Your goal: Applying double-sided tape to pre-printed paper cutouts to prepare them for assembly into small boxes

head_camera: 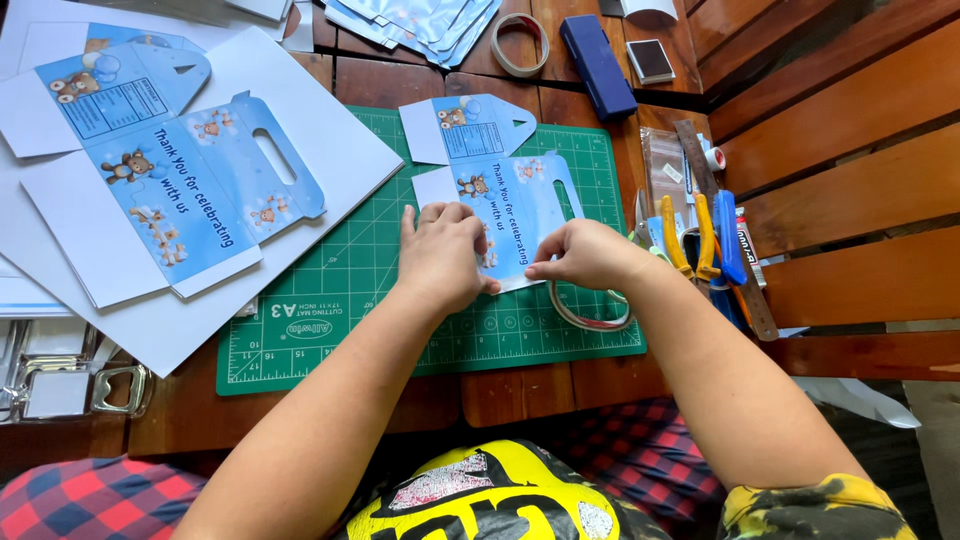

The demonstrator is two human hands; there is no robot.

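Seen from the head camera, both hands work on a small blue printed box cutout (505,205) that lies flat on a green cutting mat (350,270) on the wooden table (860,150). The left hand (440,255) presses down on the cutout's lower left part, fingers curled over a white side flap, so its grip is closed on the paper. The right hand (590,255) pinches the bottom edge of the same cutout between thumb and fingertips, its grip tight on that edge. A roll of clear tape (590,310) lies just under the right wrist.

The piece is already cut out, handle slot included, but it is still flat; the folding appears to be only starting, with no side yet standing or glued. A larger cutout (180,180) of the same design rests unfolded on white sheets to the left. To the right lie yellow-handled scissors (690,235), a blue cutter (728,235) and a metal ruler (695,150); a dark blue case (597,65) sits farther back.
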